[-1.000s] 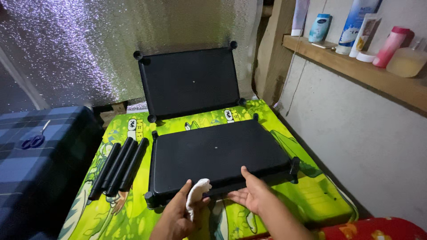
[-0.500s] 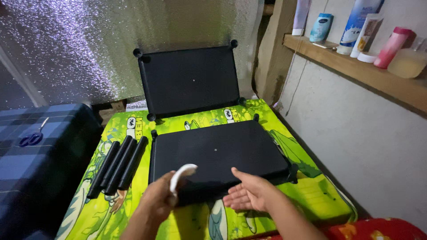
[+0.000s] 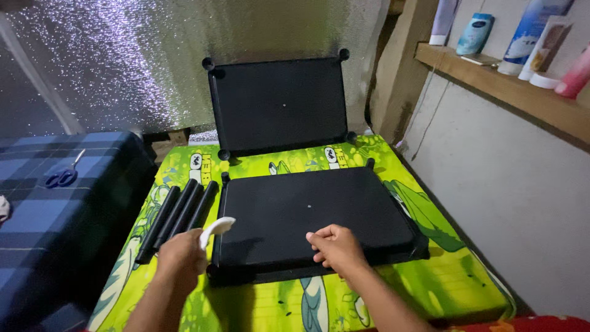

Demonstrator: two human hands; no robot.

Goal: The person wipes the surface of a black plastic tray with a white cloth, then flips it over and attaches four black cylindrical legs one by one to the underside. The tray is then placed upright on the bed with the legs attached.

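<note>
Right hand (image 3: 335,246) curled, knuckles pressing the near edge of the flat black panel (image 3: 313,212) on the green mat (image 3: 430,283); left hand (image 3: 179,255) grips a white curved piece (image 3: 215,229) at its left edge — black tubes (image 3: 178,216) just beside, second panel (image 3: 279,104) upright behind

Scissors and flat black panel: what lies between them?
Head view: four black tubes lie side by side on the green mat, between scissors and panel.

A home bedroom: a bright green cartoon-print bedsheet (image 3: 430,270) beside a blue checked blanket (image 3: 55,215), and a wooden wall shelf (image 3: 516,92) of plastic toiletry bottles (image 3: 474,34) (lotions, apparently).
</note>
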